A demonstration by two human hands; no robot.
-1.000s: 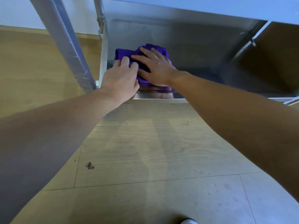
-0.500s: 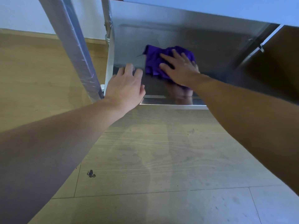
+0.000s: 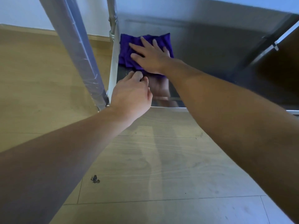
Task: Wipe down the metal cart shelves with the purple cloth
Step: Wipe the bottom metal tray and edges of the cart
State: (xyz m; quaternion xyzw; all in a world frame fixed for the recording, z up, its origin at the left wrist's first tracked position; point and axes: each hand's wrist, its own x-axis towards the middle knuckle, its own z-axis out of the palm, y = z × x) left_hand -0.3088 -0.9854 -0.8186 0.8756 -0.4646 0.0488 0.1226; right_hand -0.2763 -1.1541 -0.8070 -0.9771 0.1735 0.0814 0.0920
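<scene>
Pressing down, I keep my right hand flat, fingers spread, on the cloth. The cloth lies on the shelf at its left side, near the post. My left hand rests just before the cloth, fingers curled; I cannot tell if it holds anything.

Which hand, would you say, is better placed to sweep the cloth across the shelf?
The right hand: it lies flat on the purple cloth, fingers spread; the left hand only reaches the cloth's near edge.
</scene>
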